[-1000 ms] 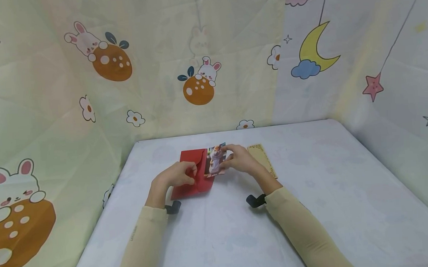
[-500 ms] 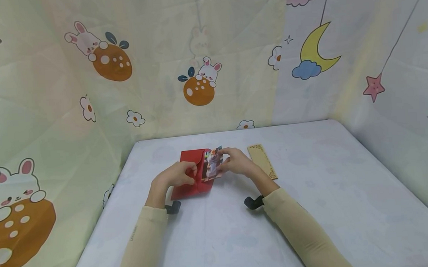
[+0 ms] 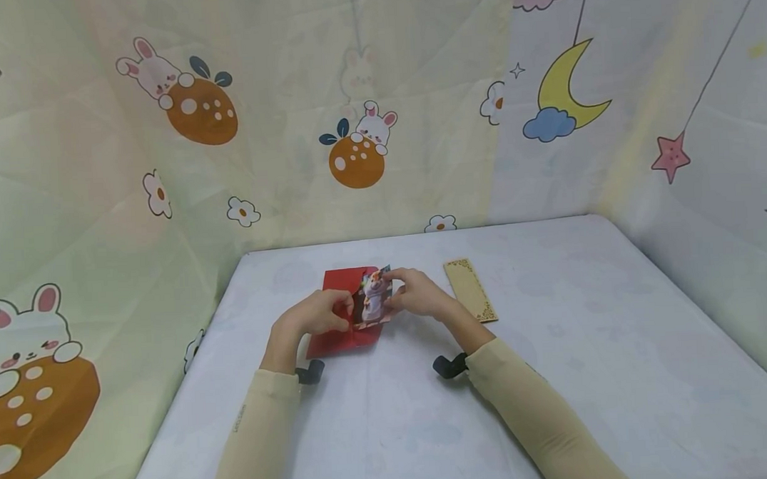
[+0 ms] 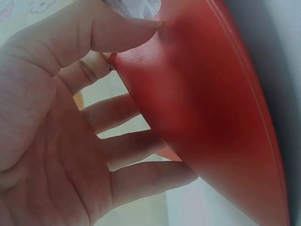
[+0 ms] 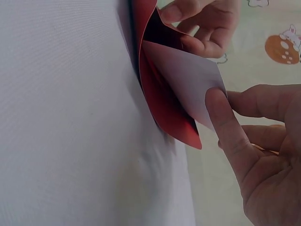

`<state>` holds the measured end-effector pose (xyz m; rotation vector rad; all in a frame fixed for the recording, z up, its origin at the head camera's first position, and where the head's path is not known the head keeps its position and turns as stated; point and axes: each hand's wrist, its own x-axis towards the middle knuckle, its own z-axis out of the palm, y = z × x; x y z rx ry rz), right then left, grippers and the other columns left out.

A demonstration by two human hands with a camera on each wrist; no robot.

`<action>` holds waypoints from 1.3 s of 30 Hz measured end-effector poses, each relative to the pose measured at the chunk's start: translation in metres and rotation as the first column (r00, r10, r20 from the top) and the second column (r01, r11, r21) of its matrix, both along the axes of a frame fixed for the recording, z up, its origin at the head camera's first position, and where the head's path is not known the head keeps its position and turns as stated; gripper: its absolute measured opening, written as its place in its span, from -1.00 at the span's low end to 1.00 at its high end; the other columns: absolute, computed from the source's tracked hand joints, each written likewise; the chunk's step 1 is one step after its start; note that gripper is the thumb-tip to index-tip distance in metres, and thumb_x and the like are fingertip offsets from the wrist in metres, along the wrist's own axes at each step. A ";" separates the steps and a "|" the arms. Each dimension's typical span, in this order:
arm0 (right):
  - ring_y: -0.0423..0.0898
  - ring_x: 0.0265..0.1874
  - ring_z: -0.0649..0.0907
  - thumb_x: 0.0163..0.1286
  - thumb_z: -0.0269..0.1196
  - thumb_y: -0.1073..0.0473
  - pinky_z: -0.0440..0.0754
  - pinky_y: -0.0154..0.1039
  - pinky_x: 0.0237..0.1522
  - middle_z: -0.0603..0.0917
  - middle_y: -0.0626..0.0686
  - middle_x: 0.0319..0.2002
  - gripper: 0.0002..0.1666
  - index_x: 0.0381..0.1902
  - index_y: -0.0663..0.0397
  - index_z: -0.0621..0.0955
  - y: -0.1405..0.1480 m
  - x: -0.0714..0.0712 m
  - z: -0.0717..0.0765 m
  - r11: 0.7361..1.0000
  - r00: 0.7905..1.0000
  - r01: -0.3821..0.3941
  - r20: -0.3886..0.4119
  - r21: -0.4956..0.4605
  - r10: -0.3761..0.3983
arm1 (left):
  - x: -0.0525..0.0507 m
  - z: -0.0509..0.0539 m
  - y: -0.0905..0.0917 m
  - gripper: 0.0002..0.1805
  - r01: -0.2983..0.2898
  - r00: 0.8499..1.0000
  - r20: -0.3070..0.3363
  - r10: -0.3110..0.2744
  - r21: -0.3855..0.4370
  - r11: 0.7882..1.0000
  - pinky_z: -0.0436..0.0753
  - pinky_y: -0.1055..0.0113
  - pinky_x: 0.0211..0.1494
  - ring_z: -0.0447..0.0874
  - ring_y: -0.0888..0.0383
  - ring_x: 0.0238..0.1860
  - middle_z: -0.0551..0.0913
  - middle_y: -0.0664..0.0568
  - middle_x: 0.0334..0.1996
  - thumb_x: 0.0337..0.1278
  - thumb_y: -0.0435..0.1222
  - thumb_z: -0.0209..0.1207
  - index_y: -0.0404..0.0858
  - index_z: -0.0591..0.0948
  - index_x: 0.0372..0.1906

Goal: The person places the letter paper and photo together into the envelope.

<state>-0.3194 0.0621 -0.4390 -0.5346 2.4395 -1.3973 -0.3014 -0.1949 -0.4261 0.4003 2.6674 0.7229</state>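
A red envelope (image 3: 336, 341) lies on the table at the middle left, its mouth facing right. My left hand (image 3: 319, 312) pinches the edge of its opening between thumb and fingers; in the left wrist view the thumb presses the red paper (image 4: 202, 94). My right hand (image 3: 418, 293) grips the right edge of a picture card (image 3: 374, 297) that shows a white cartoon animal. From the right wrist view, the pale back of the card (image 5: 190, 77) reaches into the gaping envelope mouth (image 5: 160, 101). How deep the card's far end sits is hidden.
A narrow gold card with a patterned border (image 3: 471, 290) lies on the white table (image 3: 587, 330), right of my right hand. Printed fabric walls (image 3: 276, 130) stand behind and to the sides of the table.
My right hand has moved left with the picture card, bringing it over and into the envelope's mouth. The left hand and the envelope have stayed in place.
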 end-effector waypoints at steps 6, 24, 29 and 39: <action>-0.13 -0.34 0.75 0.35 0.30 0.36 0.62 -0.20 -0.24 0.76 0.14 -0.05 -0.18 0.55 0.12 0.35 0.000 0.000 -0.001 0.999 1.000 -0.028 0.003 -0.028 0.028 | -0.001 0.001 0.002 -0.75 0.007 1.000 -0.006 -0.007 0.007 1.000 0.57 0.23 -0.21 0.56 0.04 -0.14 0.62 0.01 -0.24 0.15 -0.29 0.44 -0.03 0.59 -0.17; -0.14 -0.27 0.77 0.34 0.32 0.41 0.68 -0.20 -0.15 0.51 0.19 0.39 -0.18 0.54 0.12 0.36 -0.003 0.001 -0.005 0.998 0.999 -0.048 -0.024 -0.038 0.047 | -0.002 -0.002 0.000 -0.71 0.005 1.000 -0.001 -0.005 0.001 1.000 0.60 0.23 -0.18 0.56 0.04 -0.09 0.63 0.02 -0.20 0.11 -0.27 0.46 -0.08 0.62 -0.10; -0.13 -0.27 0.76 0.33 0.36 0.38 0.67 -0.21 -0.15 0.51 0.18 0.39 -0.15 0.55 0.12 0.35 -0.003 0.002 -0.005 0.998 0.998 -0.053 -0.034 -0.027 0.052 | -0.001 -0.001 0.001 -0.73 0.009 1.000 -0.007 -0.009 -0.001 1.000 0.57 0.22 -0.18 0.56 0.04 -0.10 0.63 0.02 -0.22 0.13 -0.27 0.45 -0.07 0.61 -0.12; -0.12 -0.23 0.75 0.31 0.42 0.31 0.66 -0.21 -0.15 0.53 0.17 0.36 -0.11 0.56 0.06 0.34 -0.002 0.001 -0.005 0.999 0.999 -0.044 -0.028 -0.004 0.044 | -0.001 0.000 0.001 -0.74 0.010 1.000 -0.005 -0.010 0.007 1.000 0.56 0.22 -0.19 0.56 0.04 -0.11 0.62 0.02 -0.23 0.13 -0.29 0.44 -0.05 0.60 -0.15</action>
